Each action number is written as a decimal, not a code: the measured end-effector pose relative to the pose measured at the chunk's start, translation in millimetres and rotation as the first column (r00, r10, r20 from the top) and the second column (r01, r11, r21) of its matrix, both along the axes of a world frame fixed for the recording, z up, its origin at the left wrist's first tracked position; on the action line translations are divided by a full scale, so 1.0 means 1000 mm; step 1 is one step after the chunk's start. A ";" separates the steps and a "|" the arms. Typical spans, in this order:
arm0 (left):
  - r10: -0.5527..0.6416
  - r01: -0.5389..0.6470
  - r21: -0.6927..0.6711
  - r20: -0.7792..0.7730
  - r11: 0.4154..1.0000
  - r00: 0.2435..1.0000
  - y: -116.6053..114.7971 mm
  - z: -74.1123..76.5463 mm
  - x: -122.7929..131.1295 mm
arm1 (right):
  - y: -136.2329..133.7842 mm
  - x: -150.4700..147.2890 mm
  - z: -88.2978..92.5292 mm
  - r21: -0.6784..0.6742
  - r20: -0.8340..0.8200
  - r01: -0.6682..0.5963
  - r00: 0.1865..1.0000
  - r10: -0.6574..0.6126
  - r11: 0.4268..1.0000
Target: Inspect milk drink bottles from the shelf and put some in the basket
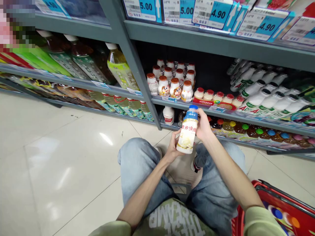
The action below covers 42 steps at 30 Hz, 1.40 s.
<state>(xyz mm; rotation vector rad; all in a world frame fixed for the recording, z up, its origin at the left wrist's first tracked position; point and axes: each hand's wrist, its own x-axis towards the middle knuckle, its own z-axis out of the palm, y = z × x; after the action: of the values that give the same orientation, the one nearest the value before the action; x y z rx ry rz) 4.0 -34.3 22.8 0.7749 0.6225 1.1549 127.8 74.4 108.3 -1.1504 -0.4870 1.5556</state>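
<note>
Fingers of the left hand and right hand are wrapped around a white bottle with a blue cap, in front of the grey shelf with drinks.

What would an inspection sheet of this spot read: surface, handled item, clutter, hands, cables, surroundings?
Surface: tiled floor, pale and shiny, seams showing.
Handled item: white bottle with blue cap on, held above the floor, lettering towards the camera.
Clutter: red basket at lower right, partly behind the right sleeve; its contents cannot be made out.
Hands: left hand grips the bottle's lower part; right hand its upper part, below the cap.
Cables: nothing seen.
Surroundings: grey shelving ahead, with orange-capped bottles, black-capped bottles and price tags.
</note>
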 end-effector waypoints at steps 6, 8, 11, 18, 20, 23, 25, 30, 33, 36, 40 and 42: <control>-0.033 0.046 -0.084 0.150 0.995 0.988 -0.002 0.008 -0.002 | -0.002 -0.003 0.011 -0.029 -0.072 -0.036 0.997 0.033 0.999; -0.057 0.079 -0.122 0.175 0.989 0.983 -0.003 0.010 -0.003 | -0.003 -0.003 0.014 -0.026 -0.115 -0.087 0.990 0.084 0.996; -0.069 0.096 -0.156 0.172 0.983 0.983 -0.002 0.012 -0.005 | -0.004 -0.002 0.015 -0.031 -0.153 -0.122 0.981 0.116 0.992; -0.063 0.090 -0.129 0.201 0.988 0.978 -0.002 0.013 -0.002 | -0.001 -0.002 0.013 -0.096 -0.196 -0.058 0.980 0.038 0.994; -0.061 0.085 -0.119 0.197 0.989 0.979 -0.003 0.010 0.001 | 0.000 -0.003 0.012 -0.128 -0.185 -0.037 0.983 0.013 0.991; -0.049 0.072 -0.101 0.208 0.992 0.977 -0.003 0.002 0.002 | 0.000 -0.004 0.014 -0.148 -0.175 -0.025 0.985 -0.001 0.989; -0.030 0.045 -0.068 0.199 0.997 0.979 -0.002 -0.004 0.000 | -0.001 -0.004 0.016 -0.151 -0.188 -0.023 0.982 -0.006 0.988; 0.158 -0.136 0.179 -0.120 0.975 0.980 0.005 -0.009 -0.009 | 0.003 0.001 0.019 -0.163 -0.194 0.036 0.979 -0.068 0.986; 0.205 -0.128 0.284 -0.258 0.950 0.944 0.006 -0.005 -0.009 | 0.010 0.008 0.018 -0.119 -0.143 0.135 0.978 -0.151 0.984; 0.175 -0.081 0.278 -0.335 0.957 0.926 0.004 -0.002 -0.001 | 0.016 0.013 0.015 -0.095 -0.091 0.229 0.967 -0.237 0.969; 0.286 -0.198 0.260 -0.363 0.945 0.887 0.002 0.003 0.009 | 0.017 0.016 0.009 -0.100 -0.058 0.166 0.983 -0.172 0.981; 0.308 -0.229 0.242 -0.369 0.943 0.877 0.002 0.005 0.009 | 0.016 0.015 0.008 -0.077 -0.044 0.088 0.995 -0.091 0.993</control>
<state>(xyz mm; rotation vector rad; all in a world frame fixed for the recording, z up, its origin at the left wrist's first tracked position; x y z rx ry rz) 13.2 -32.0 28.3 1.1352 0.9989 1.3350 142.5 89.9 116.4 -1.1738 -0.3436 1.5305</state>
